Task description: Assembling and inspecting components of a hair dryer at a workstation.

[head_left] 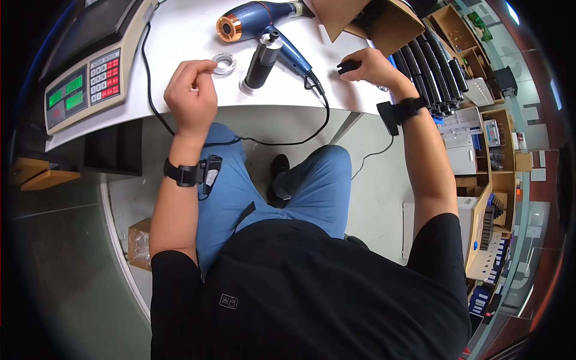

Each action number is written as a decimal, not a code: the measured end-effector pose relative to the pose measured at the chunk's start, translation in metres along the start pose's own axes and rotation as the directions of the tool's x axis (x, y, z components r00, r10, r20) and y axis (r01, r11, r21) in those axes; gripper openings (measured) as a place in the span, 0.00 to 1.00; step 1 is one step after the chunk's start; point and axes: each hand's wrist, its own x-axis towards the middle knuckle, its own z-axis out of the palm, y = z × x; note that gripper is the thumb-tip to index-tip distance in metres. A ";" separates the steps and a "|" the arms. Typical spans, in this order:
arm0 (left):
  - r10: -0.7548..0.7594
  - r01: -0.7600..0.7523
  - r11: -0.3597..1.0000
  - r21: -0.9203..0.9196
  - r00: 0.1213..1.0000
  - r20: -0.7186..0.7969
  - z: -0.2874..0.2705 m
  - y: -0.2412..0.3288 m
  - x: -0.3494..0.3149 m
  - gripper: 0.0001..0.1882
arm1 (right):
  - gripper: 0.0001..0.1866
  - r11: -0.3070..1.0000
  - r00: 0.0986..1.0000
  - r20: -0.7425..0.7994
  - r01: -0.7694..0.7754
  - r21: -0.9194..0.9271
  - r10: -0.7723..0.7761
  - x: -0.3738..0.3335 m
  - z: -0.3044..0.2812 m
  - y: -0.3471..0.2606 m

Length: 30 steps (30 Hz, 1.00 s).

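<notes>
My left hand (191, 96) is curled into a loose fist at the table's front edge, and I see nothing in it. Its index fingertip comes up to the left side of a silvery ring (225, 63) lying on the table. Between thumb and fingers, my right hand (375, 67) pinches a small black part (347, 66) just above the tabletop; its exact kind is unclear. Between the hands stands a black cylinder (262, 63) with a grey top and a pale base. Behind the cylinder lies a blue hair dryer (255, 20) with a copper-coloured rear end.
A weighing scale (84, 90) with green displays stands at the left of the white table (180, 36). An open cardboard box (390, 27) and a row of black tubes (429, 72) sit at the right. The dryer's black cord (288, 144) hangs over the front edge.
</notes>
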 end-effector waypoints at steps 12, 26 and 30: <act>-0.046 0.142 0.939 -0.315 0.955 0.293 0.051 0.084 -0.039 0.25 | 0.21 0.712 0.972 0.052 0.132 0.690 -0.230 -0.039 0.015 -0.106; -0.003 0.056 0.957 -0.284 0.983 0.182 0.046 0.080 -0.035 0.27 | 0.20 0.593 0.975 0.010 0.125 0.795 -0.220 -0.045 0.031 -0.137; 0.055 -0.011 0.973 -0.230 0.981 0.185 0.043 0.076 -0.030 0.27 | 0.19 0.593 0.980 -0.007 0.125 0.795 -0.198 -0.048 0.031 -0.142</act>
